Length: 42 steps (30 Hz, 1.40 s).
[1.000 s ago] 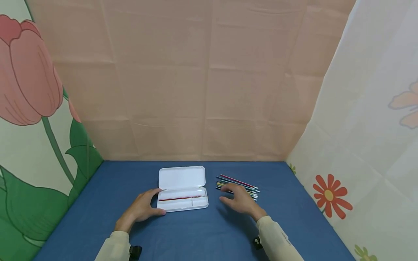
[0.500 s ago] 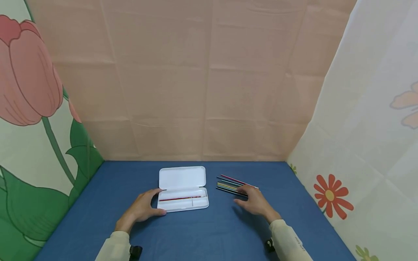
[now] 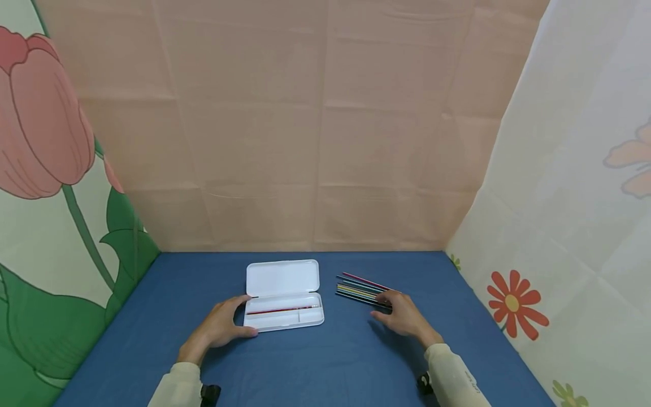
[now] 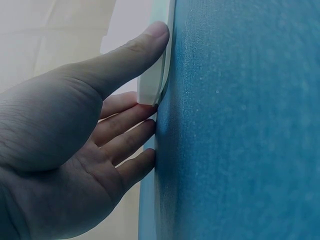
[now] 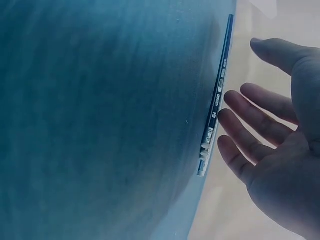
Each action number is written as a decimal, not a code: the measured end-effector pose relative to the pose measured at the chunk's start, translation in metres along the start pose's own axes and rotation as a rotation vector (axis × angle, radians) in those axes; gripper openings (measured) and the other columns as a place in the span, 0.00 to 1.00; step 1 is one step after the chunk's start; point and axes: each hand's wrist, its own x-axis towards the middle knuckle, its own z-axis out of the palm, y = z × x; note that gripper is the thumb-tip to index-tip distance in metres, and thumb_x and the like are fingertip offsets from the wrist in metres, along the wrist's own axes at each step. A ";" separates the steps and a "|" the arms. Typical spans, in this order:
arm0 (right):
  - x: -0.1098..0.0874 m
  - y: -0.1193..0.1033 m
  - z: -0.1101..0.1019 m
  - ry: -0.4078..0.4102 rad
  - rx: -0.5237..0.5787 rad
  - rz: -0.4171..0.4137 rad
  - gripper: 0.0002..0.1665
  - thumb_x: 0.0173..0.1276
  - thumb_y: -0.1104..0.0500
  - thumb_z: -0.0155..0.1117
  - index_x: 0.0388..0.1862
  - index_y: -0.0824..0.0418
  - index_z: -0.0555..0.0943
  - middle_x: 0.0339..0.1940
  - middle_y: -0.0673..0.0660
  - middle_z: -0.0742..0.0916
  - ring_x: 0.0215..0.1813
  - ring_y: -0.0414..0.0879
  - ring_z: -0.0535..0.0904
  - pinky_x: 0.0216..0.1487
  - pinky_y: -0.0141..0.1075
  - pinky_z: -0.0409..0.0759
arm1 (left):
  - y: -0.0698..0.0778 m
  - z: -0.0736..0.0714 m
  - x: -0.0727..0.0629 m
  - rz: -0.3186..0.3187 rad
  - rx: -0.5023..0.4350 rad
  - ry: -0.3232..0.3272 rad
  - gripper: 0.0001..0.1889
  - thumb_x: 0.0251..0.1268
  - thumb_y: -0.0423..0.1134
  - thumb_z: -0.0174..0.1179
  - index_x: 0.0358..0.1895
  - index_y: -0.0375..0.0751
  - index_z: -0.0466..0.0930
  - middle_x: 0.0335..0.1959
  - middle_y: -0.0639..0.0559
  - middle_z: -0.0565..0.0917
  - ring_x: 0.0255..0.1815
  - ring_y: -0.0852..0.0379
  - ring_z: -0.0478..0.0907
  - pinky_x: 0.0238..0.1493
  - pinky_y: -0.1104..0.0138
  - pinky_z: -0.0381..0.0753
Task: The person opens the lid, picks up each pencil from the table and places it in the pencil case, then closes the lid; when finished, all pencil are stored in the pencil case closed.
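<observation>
An open white pencil case lies on the blue tablecloth, its lid folded back. Inside the tray rests one red pencil, lengthwise. My left hand holds the case's left end, thumb at the front corner and fingers at the back; the left wrist view shows the thumb along its side. To the right is a loose bundle of several pencils, red, yellow and dark. Over their right ends hovers my right hand, fingers loosely bent and thumb apart. In the right wrist view a dark pencil lies beside the fingertips.
The blue cloth covers the whole table. A tan sheet hangs behind its back edge. Flower-printed curtains stand at the left and the right.
My right hand has moved right, from over the middle of the pencils to their right ends, baring more of them. The left hand and the case have stayed in place.
</observation>
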 end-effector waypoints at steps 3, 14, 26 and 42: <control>0.000 0.002 0.001 0.003 -0.012 -0.003 0.27 0.77 0.49 0.80 0.65 0.65 0.89 0.61 0.62 0.93 0.62 0.60 0.91 0.64 0.60 0.90 | 0.000 0.000 0.002 -0.002 -0.002 -0.006 0.55 0.59 0.54 0.88 0.84 0.34 0.70 0.85 0.25 0.72 0.86 0.21 0.67 0.83 0.27 0.70; 0.004 0.000 0.001 -0.019 -0.040 -0.003 0.21 0.78 0.54 0.78 0.62 0.65 0.90 0.57 0.61 0.94 0.57 0.56 0.91 0.60 0.58 0.91 | -0.003 0.000 0.006 -0.018 0.005 -0.013 0.56 0.58 0.57 0.88 0.85 0.34 0.70 0.84 0.25 0.72 0.86 0.21 0.67 0.83 0.26 0.70; 0.012 -0.005 -0.002 -0.089 -0.046 0.020 0.13 0.78 0.62 0.78 0.58 0.62 0.92 0.48 0.53 0.93 0.46 0.43 0.87 0.50 0.46 0.91 | -0.004 0.002 0.007 -0.030 0.006 -0.010 0.56 0.57 0.57 0.88 0.85 0.35 0.70 0.85 0.26 0.72 0.86 0.21 0.67 0.83 0.26 0.69; 0.015 -0.001 -0.001 -0.085 -0.065 -0.002 0.06 0.77 0.67 0.76 0.47 0.60 0.95 0.38 0.51 0.93 0.36 0.37 0.83 0.39 0.35 0.85 | -0.004 -0.001 0.006 0.001 0.007 -0.013 0.57 0.58 0.58 0.87 0.85 0.34 0.70 0.84 0.25 0.72 0.86 0.21 0.67 0.82 0.26 0.70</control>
